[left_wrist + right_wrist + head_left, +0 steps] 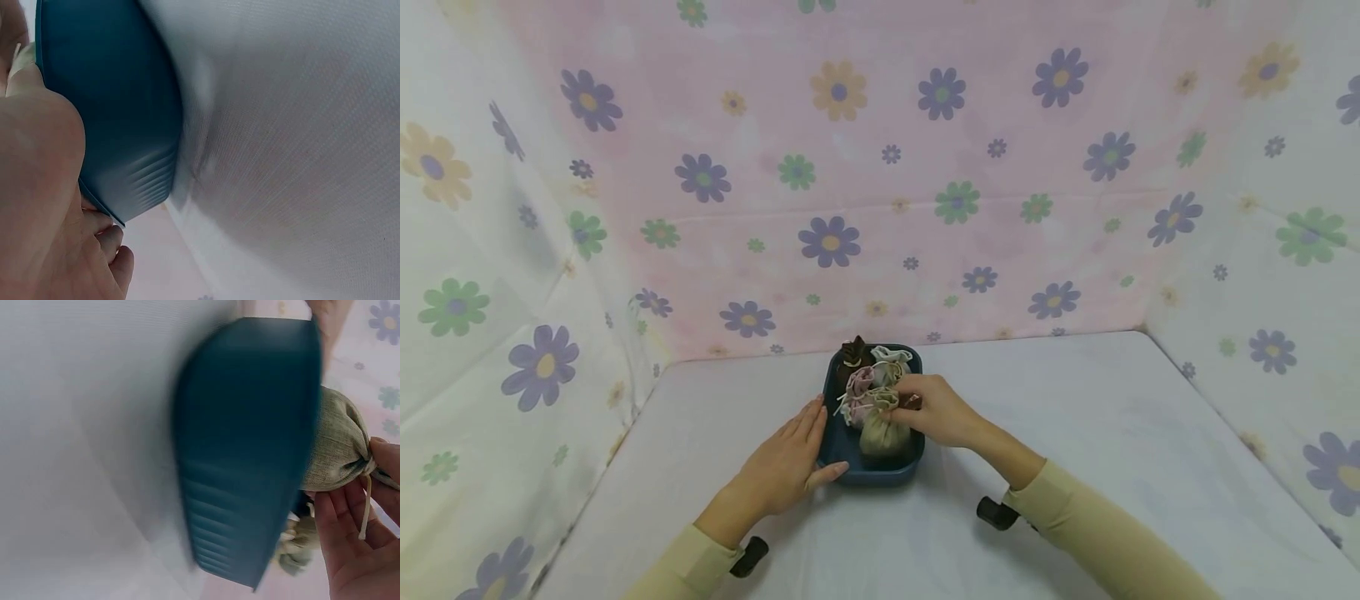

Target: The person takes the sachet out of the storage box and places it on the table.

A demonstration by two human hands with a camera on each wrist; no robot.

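Observation:
A dark blue plastic bin (871, 477) stands on the white-covered table with several small drawstring pouches in it. At the bin's front lies an olive-green drawstring pouch (883, 440); my right hand (943, 410) pinches its gathered neck, and its cord hangs down in the right wrist view (364, 506). My left hand (782, 458) rests against the bin's left rim, its fingers fairly straight along the side and the thumb over the front edge. Behind the green pouch are a pink pouch (859, 385), a dark brown pouch (854, 357) and a pale green-white pouch (891, 360).
A white cloth (1037, 383) covers the table. Flower-printed curtains (880, 208) hang at the back and on both sides. Something reddish brown (912, 402) shows beside the right fingers, partly hidden. A black wrist device (997, 512) sits under the right sleeve.

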